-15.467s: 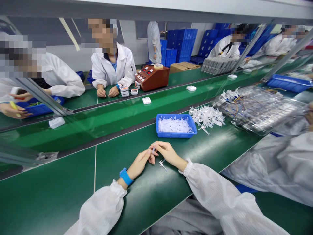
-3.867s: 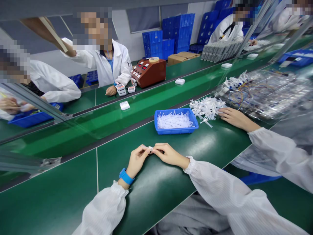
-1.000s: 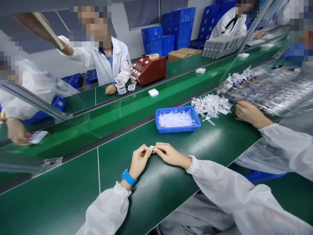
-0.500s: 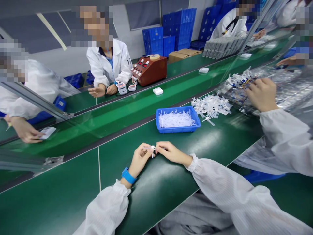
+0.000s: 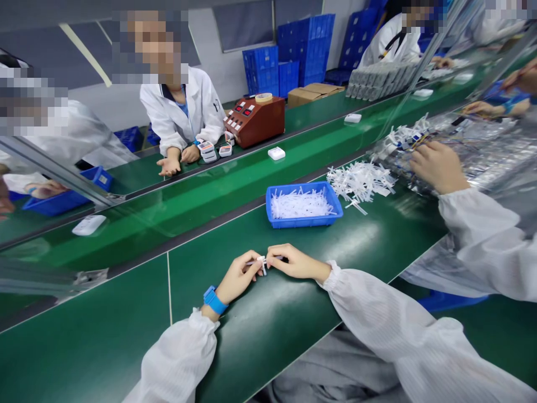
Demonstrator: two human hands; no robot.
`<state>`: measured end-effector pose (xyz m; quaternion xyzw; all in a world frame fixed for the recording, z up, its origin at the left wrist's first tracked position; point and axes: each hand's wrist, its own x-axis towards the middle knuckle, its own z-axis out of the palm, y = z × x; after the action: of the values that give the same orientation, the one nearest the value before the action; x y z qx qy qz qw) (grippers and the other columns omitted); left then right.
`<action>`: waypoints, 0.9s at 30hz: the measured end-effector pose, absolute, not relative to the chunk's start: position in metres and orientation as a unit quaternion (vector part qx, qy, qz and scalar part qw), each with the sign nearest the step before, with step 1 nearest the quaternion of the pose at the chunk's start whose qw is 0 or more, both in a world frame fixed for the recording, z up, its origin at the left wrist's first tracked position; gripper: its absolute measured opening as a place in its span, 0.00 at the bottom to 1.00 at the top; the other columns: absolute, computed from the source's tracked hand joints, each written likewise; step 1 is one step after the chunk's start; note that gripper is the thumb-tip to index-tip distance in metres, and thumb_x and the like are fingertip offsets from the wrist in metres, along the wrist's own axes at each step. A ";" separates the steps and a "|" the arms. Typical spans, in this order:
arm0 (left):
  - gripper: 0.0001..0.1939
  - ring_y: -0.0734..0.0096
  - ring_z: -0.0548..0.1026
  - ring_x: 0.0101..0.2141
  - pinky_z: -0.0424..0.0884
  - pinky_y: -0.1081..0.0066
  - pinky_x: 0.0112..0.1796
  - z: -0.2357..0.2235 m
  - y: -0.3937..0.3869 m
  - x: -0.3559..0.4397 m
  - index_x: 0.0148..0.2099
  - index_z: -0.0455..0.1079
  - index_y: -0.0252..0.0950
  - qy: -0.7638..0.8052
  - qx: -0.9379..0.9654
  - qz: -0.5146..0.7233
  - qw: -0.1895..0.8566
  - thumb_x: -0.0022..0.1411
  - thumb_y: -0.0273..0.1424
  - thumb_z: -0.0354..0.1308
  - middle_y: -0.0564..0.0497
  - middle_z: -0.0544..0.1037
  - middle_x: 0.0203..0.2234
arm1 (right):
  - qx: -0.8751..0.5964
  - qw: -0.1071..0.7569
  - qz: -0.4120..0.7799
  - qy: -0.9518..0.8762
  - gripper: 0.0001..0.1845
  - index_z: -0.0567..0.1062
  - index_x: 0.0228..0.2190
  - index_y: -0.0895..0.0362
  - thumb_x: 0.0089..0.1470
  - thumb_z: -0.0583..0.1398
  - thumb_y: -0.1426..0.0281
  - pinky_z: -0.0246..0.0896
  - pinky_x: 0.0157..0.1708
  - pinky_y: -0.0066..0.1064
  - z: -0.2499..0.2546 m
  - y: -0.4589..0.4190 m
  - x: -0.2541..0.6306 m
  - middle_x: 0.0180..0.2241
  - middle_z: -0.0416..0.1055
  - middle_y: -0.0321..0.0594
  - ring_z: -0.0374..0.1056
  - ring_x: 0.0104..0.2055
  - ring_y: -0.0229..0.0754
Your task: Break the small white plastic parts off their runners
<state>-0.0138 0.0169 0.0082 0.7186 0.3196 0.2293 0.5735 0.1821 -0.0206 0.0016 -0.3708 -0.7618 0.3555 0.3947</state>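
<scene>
The white piece (image 5: 263, 263) is on the near side of the tray (image 5: 304, 223), well apart from it, between the fingertips of the two hands. The left hand (image 5: 237, 277) is nearly closed, thumb and fingers pinching one end of the piece. The right hand (image 5: 297, 262) is likewise nearly closed, thumb and forefinger pinching the opposite end. The middle of the piece shows in the gap between the hands, with a short leg pointing down; its ends are partly hidden by the fingers. Whether the leg touches the bench (image 5: 104, 330) cannot be told. A blue wristband (image 5: 215, 300) is on the left wrist.

The tray stands upright on the bench, holding loose white strips (image 5: 300, 204). A heap (image 5: 361, 182) of white parts lies just beside the tray, on its right. Beyond the heap from the tray, a co-worker's hand (image 5: 438, 165) is at the wired parts (image 5: 413, 137); its grip cannot be told. On the tray's far side, a white box (image 5: 276, 153) rests on the belt (image 5: 201, 196).
</scene>
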 end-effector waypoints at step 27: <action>0.15 0.74 0.67 0.23 0.62 0.75 0.26 0.009 0.018 -0.014 0.31 0.70 0.33 0.331 0.791 0.207 0.471 0.64 0.39 0.51 0.53 0.70 0.21 | -0.378 0.361 0.347 -0.779 0.14 0.72 0.28 0.59 0.62 0.51 0.71 0.56 0.31 0.27 0.004 -0.023 0.181 0.28 0.66 0.37 0.61 0.29 0.35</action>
<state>-0.0144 0.0179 0.0089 0.7910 0.3311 0.2066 0.4712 0.1815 -0.0226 0.0041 -0.3778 -0.7787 0.3474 0.3608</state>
